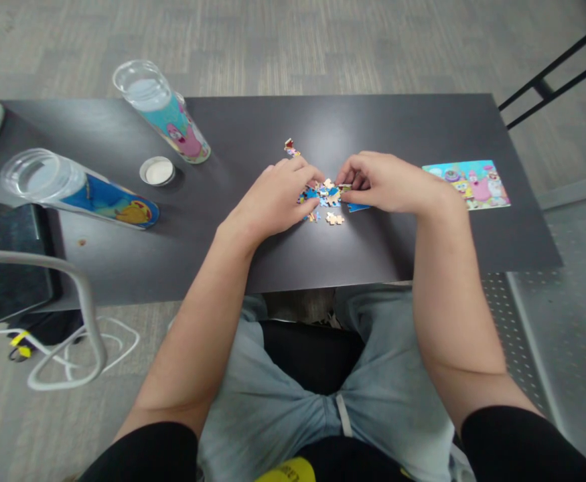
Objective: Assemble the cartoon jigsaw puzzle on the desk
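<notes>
A small heap of jigsaw pieces (329,194), blue, yellow and pale, lies on the dark table between my hands. My left hand (285,194) rests at the heap's left side, thumb and fingers apart around some pieces and partly covering them. From the right, my right hand (380,181) reaches in with curled fingers, and its thumb and forefinger close on a jigsaw piece (345,188) at the heap's edge. Below that hand, a blue joined strip of puzzle (357,207) is partly hidden. A pale loose piece (335,219) lies nearer me, and a few pieces (290,147) lie beyond my left hand.
A colourful cartoon picture card (488,184) lies at the right on the table (293,261). Two clear-topped cartoon tubes (187,130) (116,201) and a round white lid (157,171) are at the left. A black device (16,261) and a white cable (92,321) sit farther left.
</notes>
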Tool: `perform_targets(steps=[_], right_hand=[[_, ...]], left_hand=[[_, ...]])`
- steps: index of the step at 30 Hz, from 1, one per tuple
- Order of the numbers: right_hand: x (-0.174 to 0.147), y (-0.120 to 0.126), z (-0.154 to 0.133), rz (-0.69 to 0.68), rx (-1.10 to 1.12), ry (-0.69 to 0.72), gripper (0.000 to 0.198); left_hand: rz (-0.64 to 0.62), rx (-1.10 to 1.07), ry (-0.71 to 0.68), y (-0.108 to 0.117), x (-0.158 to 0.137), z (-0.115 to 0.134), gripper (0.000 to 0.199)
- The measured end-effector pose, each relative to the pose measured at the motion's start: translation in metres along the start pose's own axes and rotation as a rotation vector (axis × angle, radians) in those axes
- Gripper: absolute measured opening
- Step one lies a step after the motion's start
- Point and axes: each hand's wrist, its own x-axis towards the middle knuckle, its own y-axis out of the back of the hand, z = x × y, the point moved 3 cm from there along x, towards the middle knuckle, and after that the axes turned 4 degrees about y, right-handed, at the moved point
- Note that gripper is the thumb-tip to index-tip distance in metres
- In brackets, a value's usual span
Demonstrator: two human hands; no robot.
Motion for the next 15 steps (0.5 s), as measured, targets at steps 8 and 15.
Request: perform_targets(steps=[8,15], right_hand=[[-0.012,0.017,-0.012,0.107,0.040,-0.092,0.030],[-0.031,0.032,-0.006,-0.092,-0.169,-0.201,0.036]], left_hand=[[0.148,-0.093,0.010,0.007,0.000,-0.009,0.030],[0.174,0.027,0.026,0.008,-0.003,-0.007,0.036]])
